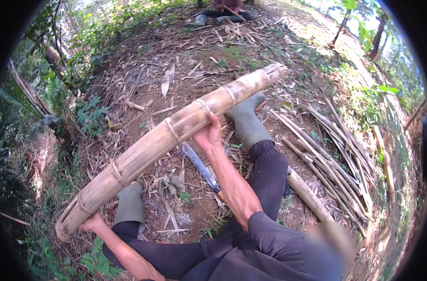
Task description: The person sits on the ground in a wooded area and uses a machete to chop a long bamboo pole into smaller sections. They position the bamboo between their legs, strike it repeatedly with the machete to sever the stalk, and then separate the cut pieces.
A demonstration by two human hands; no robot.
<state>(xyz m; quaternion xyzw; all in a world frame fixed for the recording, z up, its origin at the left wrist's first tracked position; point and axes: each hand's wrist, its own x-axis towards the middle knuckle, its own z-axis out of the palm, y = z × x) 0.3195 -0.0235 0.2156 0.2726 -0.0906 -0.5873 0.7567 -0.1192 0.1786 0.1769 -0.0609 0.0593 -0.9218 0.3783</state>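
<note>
A thick, pale bamboo pole [143,149] with ringed joints and brownish patches slants across the view, from low at the left to high at the right. It is held up over my outstretched legs. My left hand [94,222] grips it near its lower left end, the fingers partly hidden beneath. Right of its middle, my right hand [208,136] holds the underside, thumb up along the near side and the other fingers mostly out of sight. On the ground below, close to my right forearm, lies a machete [200,167] with a grey blade.
Thin cut poles [323,161] lie in a pile at the right, beside a thicker pole [309,194]. My green rubber boots [247,122] rest on soil strewn with dry leaves. Beyond, a person [227,14] sits by split bamboo strips [244,33]. Plants border the left.
</note>
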